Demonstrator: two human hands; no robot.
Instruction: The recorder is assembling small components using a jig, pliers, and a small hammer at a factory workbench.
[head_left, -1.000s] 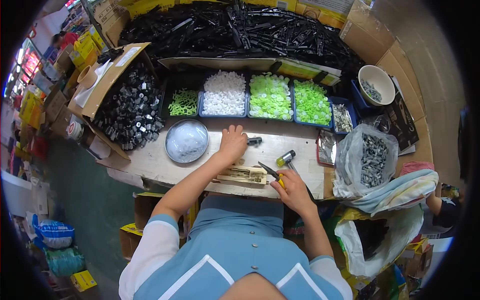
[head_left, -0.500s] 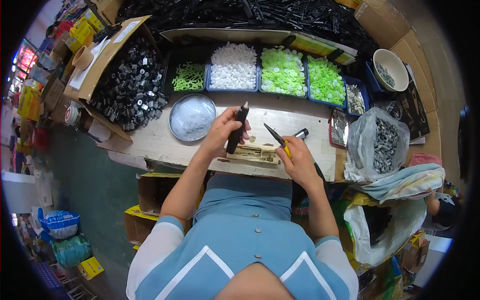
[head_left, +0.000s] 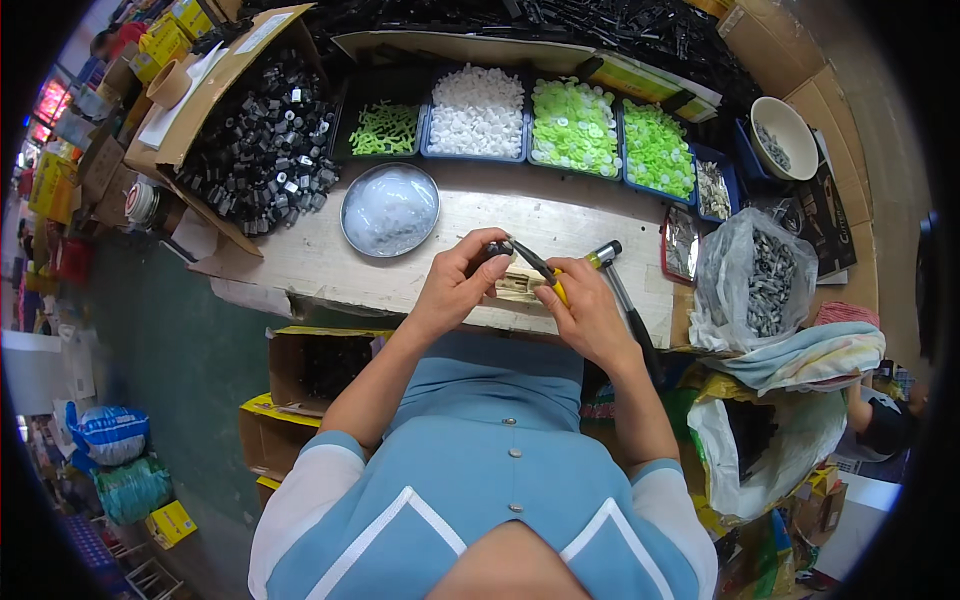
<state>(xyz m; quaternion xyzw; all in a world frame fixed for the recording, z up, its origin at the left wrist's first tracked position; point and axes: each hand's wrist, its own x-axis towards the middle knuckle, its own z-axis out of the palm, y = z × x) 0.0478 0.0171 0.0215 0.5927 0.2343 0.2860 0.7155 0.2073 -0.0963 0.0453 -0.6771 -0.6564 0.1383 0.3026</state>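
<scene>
A pale, scuffed desk [head_left: 320, 272] stretches across the stall in front of me, and a round metal dish [head_left: 390, 252] with something whitish and filmy in it sits there. Beyond the dish stands a row of trays [head_left: 475, 156] with thin green sticks, white bits, green discs and more green pieces. Left of the dish, a cardboard box [head_left: 215, 226] brims with dark, shiny caps. Well to the dish's right are a cream bowl [head_left: 797, 122] of small grey parts and, nearer the person, a clear plastic bag [head_left: 715, 300] full of metal bits. Left of the dish, lower down, I see green floor [head_left: 170, 340] and bundles in blue and teal wrapping

The left hand [head_left: 458, 283], just right of the dish, has its fingers closed round a dark piece [head_left: 497, 252], most of it hidden. Farther right of the dish, the right hand [head_left: 590, 310] is clamped on yellow-handled pliers [head_left: 535, 262]; their nose points toward the dish and reaches the dark piece, though I can't tell whether they touch. Below both hands, right of the dish, lies a pale block [head_left: 517, 285], partly covered; farther right of the dish rests a hammer [head_left: 606, 252]
</scene>
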